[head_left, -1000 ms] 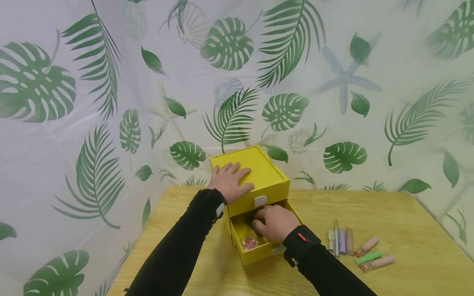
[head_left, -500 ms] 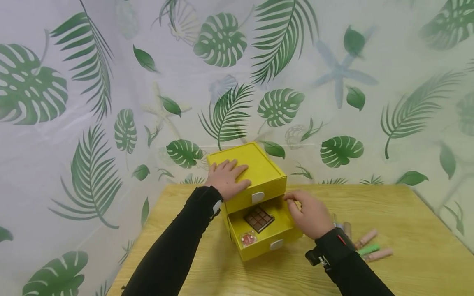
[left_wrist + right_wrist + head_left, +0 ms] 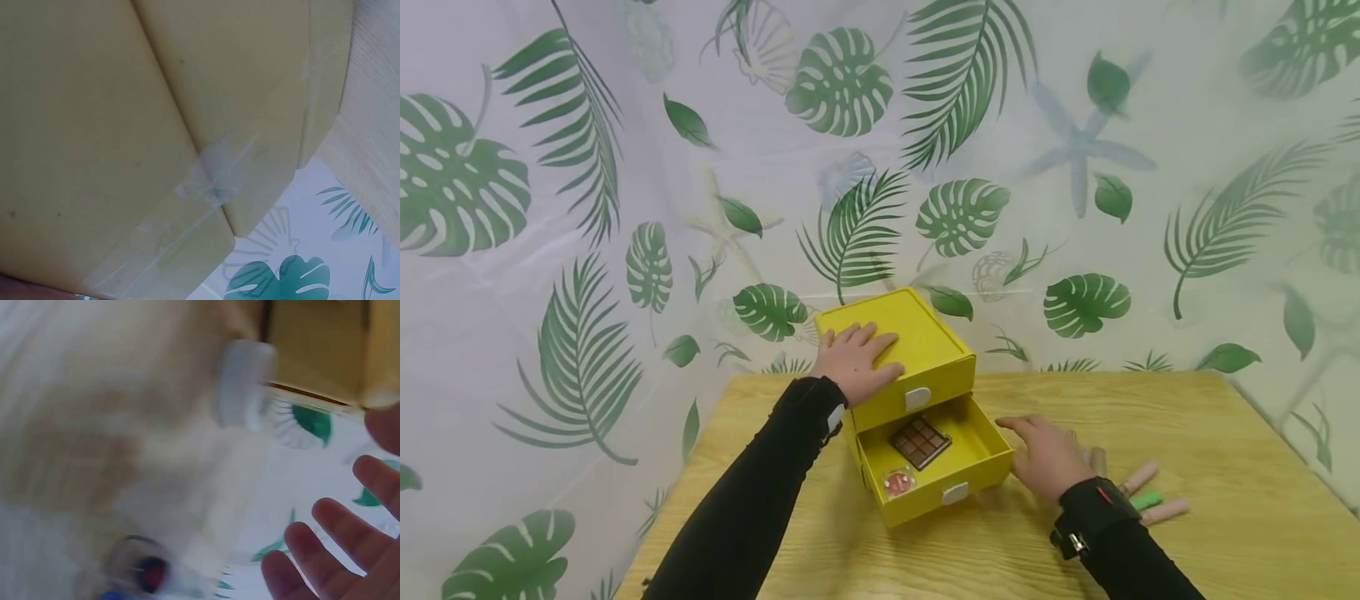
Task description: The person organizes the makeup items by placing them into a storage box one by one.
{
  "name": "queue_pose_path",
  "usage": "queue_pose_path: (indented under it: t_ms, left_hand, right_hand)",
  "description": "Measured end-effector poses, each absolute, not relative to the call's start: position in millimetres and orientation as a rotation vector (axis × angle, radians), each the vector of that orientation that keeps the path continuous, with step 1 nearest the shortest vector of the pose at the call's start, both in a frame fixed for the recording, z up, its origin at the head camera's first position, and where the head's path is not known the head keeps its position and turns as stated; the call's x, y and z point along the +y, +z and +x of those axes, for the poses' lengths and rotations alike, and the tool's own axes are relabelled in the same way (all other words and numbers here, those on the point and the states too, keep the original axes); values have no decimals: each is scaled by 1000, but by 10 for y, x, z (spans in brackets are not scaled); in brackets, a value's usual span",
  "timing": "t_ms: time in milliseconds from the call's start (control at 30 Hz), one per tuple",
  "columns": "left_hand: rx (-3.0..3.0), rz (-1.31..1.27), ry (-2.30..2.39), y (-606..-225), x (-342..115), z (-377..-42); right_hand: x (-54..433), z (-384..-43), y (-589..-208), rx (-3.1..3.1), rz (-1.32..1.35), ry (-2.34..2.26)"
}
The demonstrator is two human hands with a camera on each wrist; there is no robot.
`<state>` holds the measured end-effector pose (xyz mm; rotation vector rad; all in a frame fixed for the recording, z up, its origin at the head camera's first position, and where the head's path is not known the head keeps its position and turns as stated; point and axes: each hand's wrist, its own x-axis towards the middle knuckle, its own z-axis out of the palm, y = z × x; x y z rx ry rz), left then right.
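My left hand (image 3: 856, 364) rests with spread fingers on top of a yellow drawer box (image 3: 917, 329). The box's taped side wall (image 3: 156, 125) fills most of the left wrist view. Its lower drawer (image 3: 921, 500) is pulled out and has a white tab (image 3: 955, 493). Inside lie a brown multi-pan eyeshadow palette (image 3: 920, 442) and a small clear case (image 3: 898, 482) with something red in it. My right hand (image 3: 1047, 458) is at the drawer's right side, holding nothing. Its fingers (image 3: 353, 534) are loosely spread in the right wrist view. Whether it touches the drawer is hard to tell.
Right of the box, partly behind my right hand, several cosmetic tubes lie on the wooden table (image 3: 1187, 433). Among them are a green tube (image 3: 1146, 500) and a pink one (image 3: 1165, 511). A leaf-patterned curtain (image 3: 1000, 125) hangs behind the table.
My right hand has come out of the lower drawer to its right side, then down a little, leaving the palette in view there. My left hand has stayed on the box top.
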<state>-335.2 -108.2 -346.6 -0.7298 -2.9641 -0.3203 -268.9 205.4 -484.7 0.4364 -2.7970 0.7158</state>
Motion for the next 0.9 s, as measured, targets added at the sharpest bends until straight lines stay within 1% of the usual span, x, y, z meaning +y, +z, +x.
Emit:
queue_pose_path:
  t_ms: [133,333,533,900]
  left_hand:
    - [-2965,-722,-310,-3454,-1091,-3340]
    - [-2961,-731,-310,-3451,-1095,-3335]
    - [-2963,-727,-311,-3450,-1094,-3329]
    - [-2966,-718,-304,-3471,-1088,-3355]
  right_hand:
    - [2036,-2704,-5040,-2858,495,644]
    - [1912,-2706,-5240,-2869,565,675]
    - [1853,-2719,-5292,-2887,589,652]
    - [1855,-2752,-5321,-2910,522,612]
